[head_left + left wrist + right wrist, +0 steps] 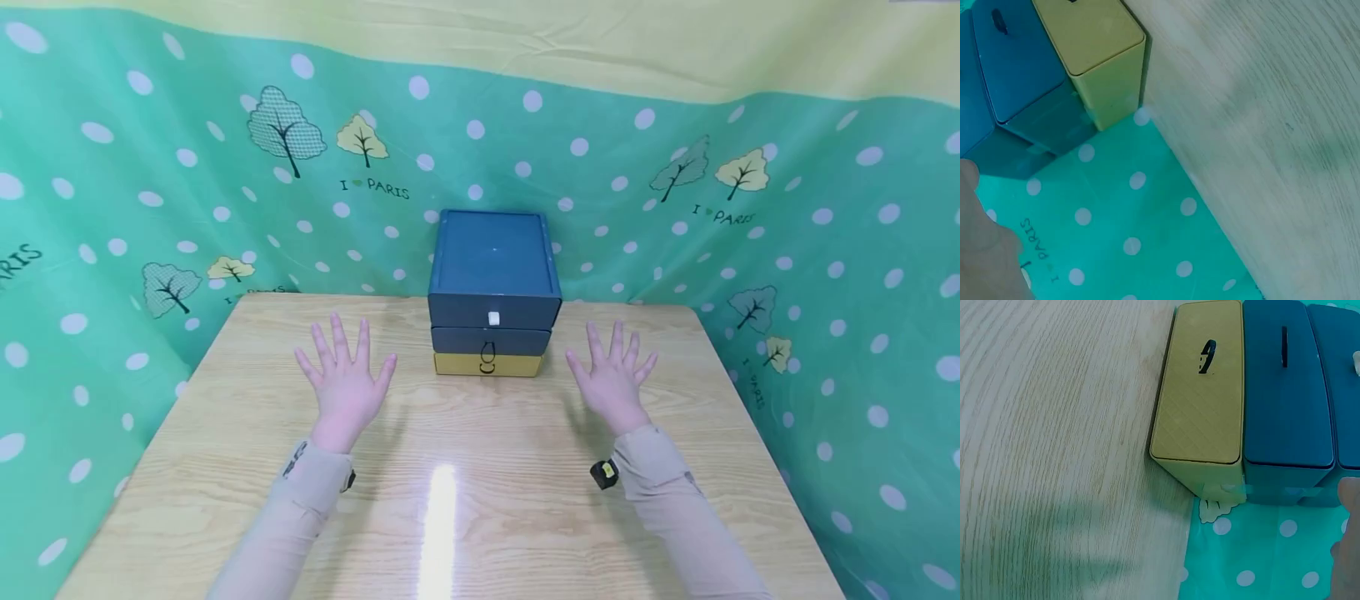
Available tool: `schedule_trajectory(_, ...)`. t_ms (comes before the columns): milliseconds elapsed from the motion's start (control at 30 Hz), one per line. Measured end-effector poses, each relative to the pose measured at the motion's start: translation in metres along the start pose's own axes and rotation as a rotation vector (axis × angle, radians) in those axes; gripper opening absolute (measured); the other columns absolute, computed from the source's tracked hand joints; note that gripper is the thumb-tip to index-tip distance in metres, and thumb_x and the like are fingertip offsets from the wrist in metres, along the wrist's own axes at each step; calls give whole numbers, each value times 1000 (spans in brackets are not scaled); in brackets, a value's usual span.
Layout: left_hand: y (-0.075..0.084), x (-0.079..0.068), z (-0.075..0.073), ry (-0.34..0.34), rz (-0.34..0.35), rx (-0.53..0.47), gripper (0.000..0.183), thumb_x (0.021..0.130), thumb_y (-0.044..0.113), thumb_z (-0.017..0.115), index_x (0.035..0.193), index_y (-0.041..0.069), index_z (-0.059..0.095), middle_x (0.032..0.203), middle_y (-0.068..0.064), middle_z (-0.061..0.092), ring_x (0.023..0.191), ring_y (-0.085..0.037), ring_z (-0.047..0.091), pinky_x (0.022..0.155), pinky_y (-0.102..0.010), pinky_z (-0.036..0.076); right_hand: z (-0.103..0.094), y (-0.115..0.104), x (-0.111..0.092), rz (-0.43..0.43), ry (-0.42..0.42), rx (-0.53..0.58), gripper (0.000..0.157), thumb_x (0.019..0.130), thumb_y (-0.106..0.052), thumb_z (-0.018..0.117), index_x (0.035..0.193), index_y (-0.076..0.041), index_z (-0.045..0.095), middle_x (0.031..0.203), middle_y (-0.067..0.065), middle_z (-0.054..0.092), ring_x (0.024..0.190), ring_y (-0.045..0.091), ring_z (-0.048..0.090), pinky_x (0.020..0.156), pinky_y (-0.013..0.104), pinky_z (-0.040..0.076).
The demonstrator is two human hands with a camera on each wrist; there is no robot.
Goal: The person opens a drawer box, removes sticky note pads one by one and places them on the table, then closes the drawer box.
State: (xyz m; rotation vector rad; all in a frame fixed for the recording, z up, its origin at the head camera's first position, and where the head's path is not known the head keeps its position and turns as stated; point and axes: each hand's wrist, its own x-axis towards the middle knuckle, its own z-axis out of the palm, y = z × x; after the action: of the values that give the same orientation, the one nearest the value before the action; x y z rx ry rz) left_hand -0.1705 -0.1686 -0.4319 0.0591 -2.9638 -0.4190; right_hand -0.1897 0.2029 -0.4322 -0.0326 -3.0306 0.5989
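A stack of three drawer boxes stands at the back middle of the table. Its top drawer (480, 310) is blue with a white pull tab, the middle drawer (459, 341) is blue with a dark loop, and the bottom drawer (450, 364) is yellow with a dark handle. My left hand (347, 387) is held with fingers spread, left of the stack and apart from it. On the other side, my right hand (613, 383) is spread likewise and touches nothing. Both wrist views show the yellow drawer (1110, 69) (1200, 406) and only a sliver of each hand.
The wooden table (487, 433) carries a bright light reflection near its front. Behind it and along both sides hangs a green dotted curtain (480, 158) with printed trees. A small black device (603, 474) is at the right wrist.
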Motion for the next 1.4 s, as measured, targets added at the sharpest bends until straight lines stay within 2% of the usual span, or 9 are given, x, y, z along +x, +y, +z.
schedule_trajectory(200, 2, 2, -2, 9, 14, -12, 73, 98, 56, 29, 153, 14, 6, 152, -18, -27, 135, -40, -34, 104, -69, -20, 0, 0, 0, -19, -1, 7, 69, 98, -56, 31, 153, -18, 13, 156, 22, -11, 140, 48, -17, 103, 68, -23)
schedule_trajectory(400, 8, 8, -10, -68, 38, -258, 74, 99, 52, 31, 152, 6, 5, 152, -22, -26, 136, -45, -28, 108, -68, -15, 1, 1, 0, -52, 22, 53, 66, 99, -49, 36, 153, -17, 14, 157, 22, -9, 141, 47, -14, 107, 66, -20)
schedule_trajectory(467, 10, 12, -16, -96, 39, -329, 74, 100, 49, 32, 151, 2, 8, 153, -26, -18, 138, -48, -20, 111, -66, -9, 1, 1, 0, -65, 39, 60, 66, 99, -48, 38, 152, -16, 16, 157, 23, -6, 141, 49, -7, 109, 67, -15)
schedule_trajectory(567, 15, 23, -27, -122, 44, -391, 71, 101, 46, 32, 149, -3, 16, 153, -32, 5, 141, -50, 3, 115, -63, 7, 1, 0, -1, -89, 62, 67, 65, 99, -46, 38, 152, -14, 18, 155, 27, 1, 139, 51, 6, 111, 67, -3)
schedule_trajectory(667, 20, 34, -40, -168, 44, -458, 67, 102, 45, 32, 147, -3, 23, 150, -29, 23, 138, -46, 21, 115, -58, 19, 0, -2, 0, -100, 67, 86, 64, 100, -44, 39, 151, -11, 19, 153, 30, 7, 135, 53, 17, 111, 67, 10)
schedule_trajectory(867, 31, 57, -63, -322, 7, -625, 63, 101, 44, 36, 146, 0, 28, 148, -22, 33, 135, -39, 34, 112, -53, 30, 1, -5, 1, -103, 57, 109, 62, 100, -42, 38, 150, -8, 21, 150, 31, 20, 130, 53, 31, 105, 67, 29)
schedule_trajectory(1067, 41, 81, -74, -358, -32, -629, 61, 100, 40, 41, 144, -1, 31, 147, -21, 36, 134, -37, 37, 111, -50, 34, 2, -4, 0, -121, 48, 148, 62, 101, -41, 38, 146, -1, 28, 144, 29, 34, 130, 46, 37, 107, 60, 33)
schedule_trajectory(1300, 55, 104, -86, -414, -84, -623, 58, 100, 36, 44, 142, -3, 34, 144, -22, 40, 123, -36, 49, 107, -47, 41, 9, -1, 2, -90, -1, 167, 63, 101, -46, 33, 145, -1, 32, 144, 27, 37, 130, 44, 39, 108, 58, 33)
schedule_trajectory(1400, 62, 112, -89, -442, -97, -600, 59, 100, 34, 46, 143, -4, 31, 146, -21, 36, 123, -36, 50, 107, -46, 41, 13, 0, 2, -82, -5, 173, 60, 101, -44, 34, 143, 0, 35, 142, 26, 40, 128, 43, 42, 107, 57, 36)
